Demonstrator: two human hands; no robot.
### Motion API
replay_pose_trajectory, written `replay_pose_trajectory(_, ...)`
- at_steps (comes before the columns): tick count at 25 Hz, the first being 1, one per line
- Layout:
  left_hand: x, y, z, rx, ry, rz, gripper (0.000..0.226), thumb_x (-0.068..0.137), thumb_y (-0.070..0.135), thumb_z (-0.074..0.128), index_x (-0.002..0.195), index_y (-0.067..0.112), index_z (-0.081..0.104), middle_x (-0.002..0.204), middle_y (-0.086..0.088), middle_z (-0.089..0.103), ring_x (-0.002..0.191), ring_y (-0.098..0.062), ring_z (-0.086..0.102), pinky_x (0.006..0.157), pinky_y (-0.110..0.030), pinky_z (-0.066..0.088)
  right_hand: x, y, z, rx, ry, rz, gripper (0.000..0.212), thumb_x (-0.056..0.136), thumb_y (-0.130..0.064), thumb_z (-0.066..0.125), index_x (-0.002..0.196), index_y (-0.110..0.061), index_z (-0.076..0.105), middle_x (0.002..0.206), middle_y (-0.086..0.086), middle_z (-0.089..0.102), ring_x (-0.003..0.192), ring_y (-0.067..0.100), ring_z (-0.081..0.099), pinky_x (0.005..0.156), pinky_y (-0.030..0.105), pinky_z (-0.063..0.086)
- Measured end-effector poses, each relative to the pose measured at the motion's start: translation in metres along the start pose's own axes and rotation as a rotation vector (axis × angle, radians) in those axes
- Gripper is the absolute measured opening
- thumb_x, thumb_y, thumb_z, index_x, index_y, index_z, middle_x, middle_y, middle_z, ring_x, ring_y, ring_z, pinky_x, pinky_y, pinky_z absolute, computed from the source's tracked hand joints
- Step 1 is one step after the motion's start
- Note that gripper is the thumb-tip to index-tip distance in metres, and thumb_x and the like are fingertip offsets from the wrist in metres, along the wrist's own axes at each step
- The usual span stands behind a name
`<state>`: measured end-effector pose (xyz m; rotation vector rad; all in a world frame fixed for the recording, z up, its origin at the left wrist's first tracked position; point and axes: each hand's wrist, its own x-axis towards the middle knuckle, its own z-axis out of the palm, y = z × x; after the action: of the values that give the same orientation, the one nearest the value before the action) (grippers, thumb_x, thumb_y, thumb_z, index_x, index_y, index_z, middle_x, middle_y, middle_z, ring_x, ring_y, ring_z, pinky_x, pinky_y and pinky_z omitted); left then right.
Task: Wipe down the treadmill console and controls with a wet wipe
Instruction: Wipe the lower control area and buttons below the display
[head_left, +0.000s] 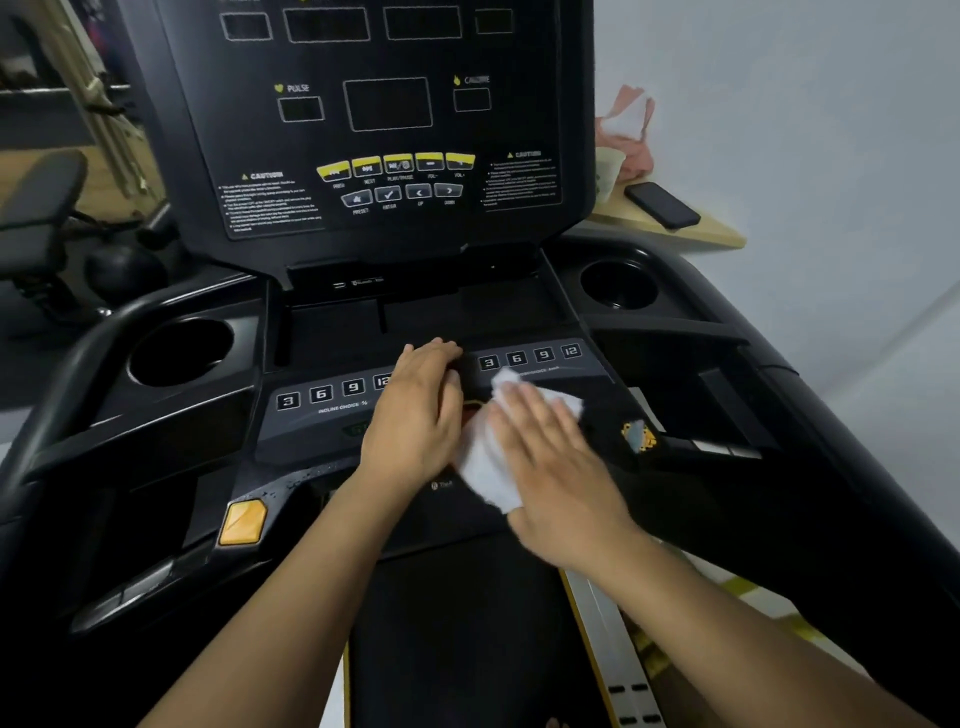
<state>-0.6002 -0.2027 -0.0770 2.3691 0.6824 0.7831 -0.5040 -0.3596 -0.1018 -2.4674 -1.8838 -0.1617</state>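
Right grip (550, 457) was laid flat, fingers straight, pressing the wet wipe (485, 467) onto the middle of the lower control panel (311, 415), near the right number keys (530, 357). Left grip (421, 415) rested relaxed just beside it, holding nothing, probably bracing for more pressure.

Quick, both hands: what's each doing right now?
Left hand: open, resting on the control panel, holding nothing.
Right hand: open, flat, pressing the wet wipe down.

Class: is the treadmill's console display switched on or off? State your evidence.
Off. Every window on the console display is dark, with no lit digits; only white outlines and printed labels such as the PULSE label show.
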Motion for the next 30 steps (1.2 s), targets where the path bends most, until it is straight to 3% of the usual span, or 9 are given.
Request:
replay_pose_trajectory(2, -0.007, -0.007, -0.016, -0.043, -0.021, 0.01, 0.04, 0.095, 0.027, 0.044, 0.127, 0.008, 0.059, 0.132, -0.008, 0.061, 0.13, -0.021, 0.05, 0.114, -0.035, 0.033, -0.007, 0.023, 0.0, -0.02, 0.008, 0.111, 0.108, 0.072, -0.029, 0.067, 0.153, -0.01, -0.002, 0.16, 0.007, -0.017, 0.147, 0.023, -0.016, 0.12, 0.042, -0.003)
replay_pose_trajectory(5, -0.038, -0.02, -0.029, 0.253, -0.067, 0.293, 0.043, 0.086, 0.041, 0.061, 0.119, 0.013, 0.062, 0.124, -0.003, 0.062, 0.12, -0.021, 0.053, 0.106, -0.04, 0.039, 0.001, 0.052, -0.004, -0.063, -0.014, 0.244, 0.11, 0.073, -0.034, 0.069, 0.153, -0.007, -0.002, 0.161, 0.012, -0.011, 0.148, 0.027, -0.011, 0.12, 0.044, 0.0)
replay_pose_trajectory(12, -0.05, -0.027, -0.018, 0.429, 0.035, 0.463, 0.03, 0.08, 0.02, 0.079, 0.107, 0.009, 0.074, 0.112, -0.005, 0.072, 0.107, -0.029, 0.064, 0.1, -0.052, 0.045, -0.005, -0.001, 0.005, 0.031, 0.088, 0.327, 0.107, 0.073, -0.031, 0.071, 0.152, -0.001, 0.006, 0.16, 0.018, -0.003, 0.147, 0.032, -0.01, 0.12, 0.05, 0.005)
replay_pose_trajectory(15, -0.044, -0.03, -0.025, 0.372, -0.01, 0.468, 0.031, 0.079, 0.028, 0.08, 0.105, 0.012, 0.075, 0.108, -0.001, 0.072, 0.103, -0.026, 0.064, 0.093, -0.05, 0.047, -0.013, -0.041, 0.016, 0.173, 0.153, 0.348, 0.105, 0.071, -0.026, 0.07, 0.152, 0.0, 0.009, 0.161, 0.018, -0.002, 0.148, 0.033, -0.008, 0.119, 0.048, 0.007)
replay_pose_trajectory(18, -0.021, -0.025, -0.035, 0.351, -0.088, 0.479, 0.033, 0.083, 0.043, 0.07, 0.099, 0.014, 0.073, 0.093, 0.002, 0.07, 0.092, -0.021, 0.06, 0.089, -0.039, 0.044, 0.001, -0.053, 0.016, 0.046, 0.106, 0.25, 0.099, 0.076, -0.033, 0.063, 0.151, 0.002, 0.009, 0.16, 0.022, 0.002, 0.148, 0.035, -0.005, 0.118, 0.055, 0.005)
replay_pose_trajectory(22, -0.004, -0.027, -0.039, 0.304, -0.043, 0.371, 0.029, 0.089, 0.037, 0.06, 0.094, 0.012, 0.072, 0.092, -0.001, 0.069, 0.09, -0.024, 0.059, 0.082, -0.042, 0.046, 0.029, 0.011, -0.012, -0.075, -0.031, 0.14, 0.105, 0.077, -0.037, 0.064, 0.153, -0.003, 0.001, 0.16, 0.018, -0.007, 0.147, 0.032, -0.01, 0.119, 0.044, -0.006)
replay_pose_trajectory(25, -0.008, -0.033, -0.035, 0.177, -0.003, 0.271, 0.03, 0.089, 0.033, 0.057, 0.091, 0.008, 0.073, 0.094, -0.002, 0.068, 0.093, -0.023, 0.059, 0.084, -0.042, 0.048, 0.041, 0.061, -0.034, 0.083, -0.2, 0.149, 0.124, 0.069, -0.065, 0.067, 0.152, -0.014, -0.01, 0.158, 0.003, -0.024, 0.144, 0.019, -0.024, 0.114, 0.036, -0.013)
replay_pose_trajectory(28, -0.004, -0.031, -0.037, 0.076, 0.079, 0.201, 0.032, 0.09, 0.032, 0.053, 0.086, 0.007, 0.072, 0.089, -0.001, 0.067, 0.091, -0.022, 0.058, 0.082, -0.041, 0.048, 0.055, 0.068, -0.052, 0.499, -0.282, 0.213, 0.114, 0.066, -0.088, 0.039, 0.154, -0.023, 0.005, 0.159, -0.01, -0.018, 0.141, 0.006, -0.026, 0.114, 0.035, -0.013)
replay_pose_trajectory(30, -0.004, -0.031, -0.037, 0.088, 0.151, 0.222, 0.031, 0.091, 0.03, 0.051, 0.084, 0.006, 0.07, 0.087, -0.002, 0.067, 0.088, -0.024, 0.058, 0.081, -0.043, 0.046, 0.068, 0.046, -0.049, 0.375, -0.201, 0.193, 0.1, 0.072, -0.078, 0.01, 0.154, -0.02, 0.014, 0.161, 0.001, -0.013, 0.145, 0.017, -0.02, 0.116, 0.043, -0.012)
